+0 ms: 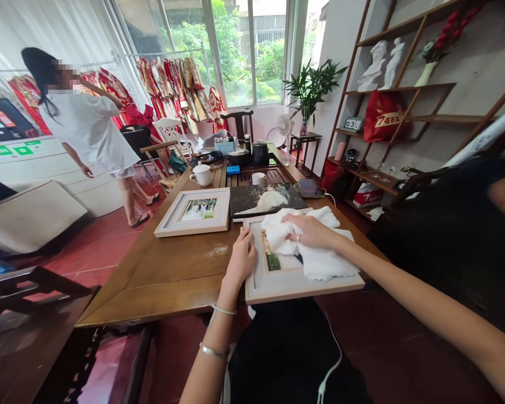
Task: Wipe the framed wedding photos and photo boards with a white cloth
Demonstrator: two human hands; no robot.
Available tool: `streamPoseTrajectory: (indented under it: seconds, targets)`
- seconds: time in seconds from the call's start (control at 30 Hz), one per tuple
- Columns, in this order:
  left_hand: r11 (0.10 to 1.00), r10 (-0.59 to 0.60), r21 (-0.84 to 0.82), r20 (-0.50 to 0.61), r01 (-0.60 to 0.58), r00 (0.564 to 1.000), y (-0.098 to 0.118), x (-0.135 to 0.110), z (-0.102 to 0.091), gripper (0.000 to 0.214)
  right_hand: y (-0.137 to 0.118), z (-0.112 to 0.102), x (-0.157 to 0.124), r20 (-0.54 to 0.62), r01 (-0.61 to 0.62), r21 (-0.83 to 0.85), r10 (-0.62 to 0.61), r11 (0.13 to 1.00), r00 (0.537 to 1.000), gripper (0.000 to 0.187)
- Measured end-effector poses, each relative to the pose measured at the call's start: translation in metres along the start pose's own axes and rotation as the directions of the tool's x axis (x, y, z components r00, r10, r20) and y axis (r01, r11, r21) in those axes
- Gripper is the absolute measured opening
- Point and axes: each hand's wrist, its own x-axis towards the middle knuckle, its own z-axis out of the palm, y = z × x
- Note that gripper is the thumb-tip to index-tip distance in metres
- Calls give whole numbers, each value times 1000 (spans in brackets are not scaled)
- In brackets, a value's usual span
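A pale framed photo (278,280) lies at the near edge of the wooden table (168,280). My left hand (240,259) grips the frame's left edge, fingers curled over it. My right hand (311,231) presses a white cloth (320,258) onto the frame's glass, fingers closed on the cloth. A second white framed photo (194,211) lies further left on the table. A dark unframed photo print (265,199) lies just behind the near frame.
A white teapot (202,174), cup (258,178), dark kettle (260,151) and tea tray sit at the table's far end. A person in a white top (90,132) stands at the left by a rack of red garments. Shelving (387,112) lines the right wall.
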Motion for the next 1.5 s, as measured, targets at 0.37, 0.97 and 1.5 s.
streamPoseTrajectory:
  seconds: [0.37, 0.97, 1.5]
  targets:
    - [1000, 20, -7, -15, -20, 1000, -1, 0, 1, 45, -57, -28, -77, 150, 28, 216, -62, 976, 987, 34]
    - [1000, 20, 3, 32, -20, 999, 7, -1, -3, 43, -2, 15, 34, -140, -68, -51, 60, 996, 988, 34]
    - [1000, 10, 2, 10, -10, 1000, 6, -2, -2, 41, -63, -42, -65, 336, 136, 231, -211, 963, 918, 29]
